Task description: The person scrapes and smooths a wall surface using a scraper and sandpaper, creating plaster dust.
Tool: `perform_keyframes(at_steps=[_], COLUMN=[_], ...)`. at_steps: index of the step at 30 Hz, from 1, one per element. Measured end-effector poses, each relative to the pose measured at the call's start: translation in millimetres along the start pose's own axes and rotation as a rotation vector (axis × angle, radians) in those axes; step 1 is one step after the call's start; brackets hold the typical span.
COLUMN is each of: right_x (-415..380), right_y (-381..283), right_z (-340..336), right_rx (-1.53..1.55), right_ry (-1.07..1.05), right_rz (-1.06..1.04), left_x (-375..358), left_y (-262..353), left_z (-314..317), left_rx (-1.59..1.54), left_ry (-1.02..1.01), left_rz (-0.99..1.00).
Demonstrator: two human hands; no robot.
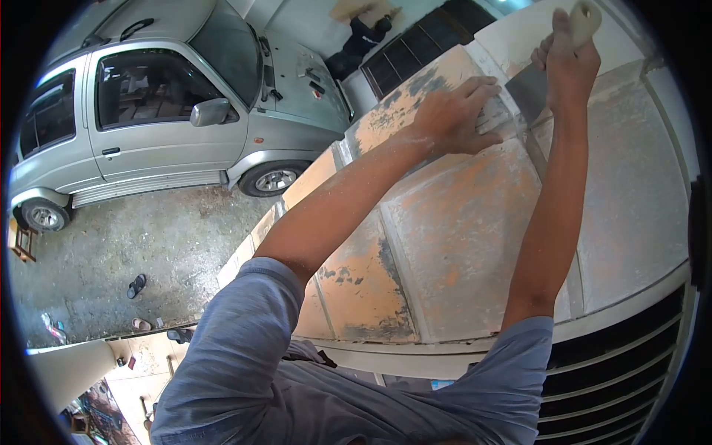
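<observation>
At the upper right, my right hand (575, 70) is wrapped round the pale handle of a scraper (528, 93), whose flat grey blade lies against the ribbed, worn surface (460, 237). Patches of orange, grey and dark paint cover that surface, and raised seams divide it into panels. To the left of the blade, my left hand (458, 119) rests on the surface with its fingers spread and nothing in it.
A silver car (163, 111) stands at the upper left above a stained floor (170, 245). Beyond it another person (365, 37) reaches toward a wall. Sandals (136, 285) lie below. Dark slats (615, 363) run along the lower right.
</observation>
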State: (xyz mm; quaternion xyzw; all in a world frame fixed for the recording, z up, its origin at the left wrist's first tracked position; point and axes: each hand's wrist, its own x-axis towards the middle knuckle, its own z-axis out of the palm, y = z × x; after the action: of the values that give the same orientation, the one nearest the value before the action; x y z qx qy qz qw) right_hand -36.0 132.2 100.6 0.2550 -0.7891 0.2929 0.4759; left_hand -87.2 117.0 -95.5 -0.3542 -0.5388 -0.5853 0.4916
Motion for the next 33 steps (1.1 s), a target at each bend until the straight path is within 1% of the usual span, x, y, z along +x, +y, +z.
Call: perform_keyframes(at_steps=[1, 2, 3, 5, 6, 7, 9, 10, 11, 13, 14, 15, 17, 18, 20, 21, 23, 24, 25, 28, 29, 31, 32, 33], right_x=[0, 1, 10, 29, 14, 20, 27, 21, 22, 16, 14, 11, 6, 8, 8, 7, 0, 8, 12, 9, 9, 9, 14, 18], right_y=[-4, -15, -13, -5, -19, -20, -23, -33, -28, -9, -6, -9, -12, -12, -11, -17, -32, -31, -25, -15, -17, -18, -16, -14], right_z=[6, 2, -1, -20, -4, -5, -10, -2, -5, -15, -18, -15, -7, -5, -5, 2, 17, 12, 8, 5, 7, 7, 3, -3], right_rx=[-0.063, -0.127, -0.127, 0.074, 0.013, 0.002, -0.115, -0.023, -0.029, 0.055, 0.114, 0.113, 0.043, 0.046, 0.051, 0.056, -0.144, -0.219, -0.225, -0.079, -0.075, -0.050, -0.048, -0.006], right_ry=[-0.104, -0.039, -0.040, 0.000, 0.067, 0.070, -0.079, 0.030, 0.033, 0.021, -0.043, -0.041, -0.139, -0.135, -0.014, -0.010, -0.069, -0.044, -0.041, 0.058, 0.055, -0.065, -0.064, 0.011], right_rz=[-0.035, -0.172, -0.175, -0.074, -0.081, -0.087, -0.036, -0.039, -0.046, 0.135, 0.134, 0.132, 0.037, 0.034, -0.001, -0.004, 0.027, -0.078, -0.075, 0.076, 0.072, 0.022, 0.019, 0.055], left_x=[0, 1, 2, 2, 2, 4, 1, 2, 3, 3, 5, 5, 5, 8, 7, 8, 7, 8, 9, 8, 9, 8, 8, 7], left_y=[0, -1, -4, -3, -3, -6, -4, -3, -5, -5, -5, -4, -6, -8, -6, -7, -6, -7, -8, -5, -5, -5, -6, -5], left_z=[-1, -4, -6, -5, -4, -4, -3, -3, -4, -6, -6, -5, -5, -7, -7, -7, -7, -8, -8, -7, -8, -8, -8, -8], left_rx=[0.002, 0.009, 0.009, 0.008, -0.006, -0.005, -0.024, -0.013, 0.001, -0.019, -0.029, -0.031, -0.008, -0.005, -0.030, -0.025, 0.003, 0.000, -0.002, 0.001, 0.017, 0.021, 0.019, 0.014], left_ry=[-0.007, -0.010, -0.006, -0.021, -0.023, -0.014, -0.012, -0.019, -0.025, -0.037, -0.047, -0.048, -0.024, -0.026, -0.066, -0.067, -0.063, -0.066, -0.083, -0.106, -0.110, -0.105, -0.097, -0.098], left_rz=[-0.013, -0.022, -0.021, -0.027, -0.024, -0.014, -0.008, -0.016, -0.023, -0.028, -0.032, -0.029, -0.011, -0.005, -0.030, -0.024, -0.012, -0.009, -0.015, -0.033, -0.044, -0.041, -0.039, -0.040])
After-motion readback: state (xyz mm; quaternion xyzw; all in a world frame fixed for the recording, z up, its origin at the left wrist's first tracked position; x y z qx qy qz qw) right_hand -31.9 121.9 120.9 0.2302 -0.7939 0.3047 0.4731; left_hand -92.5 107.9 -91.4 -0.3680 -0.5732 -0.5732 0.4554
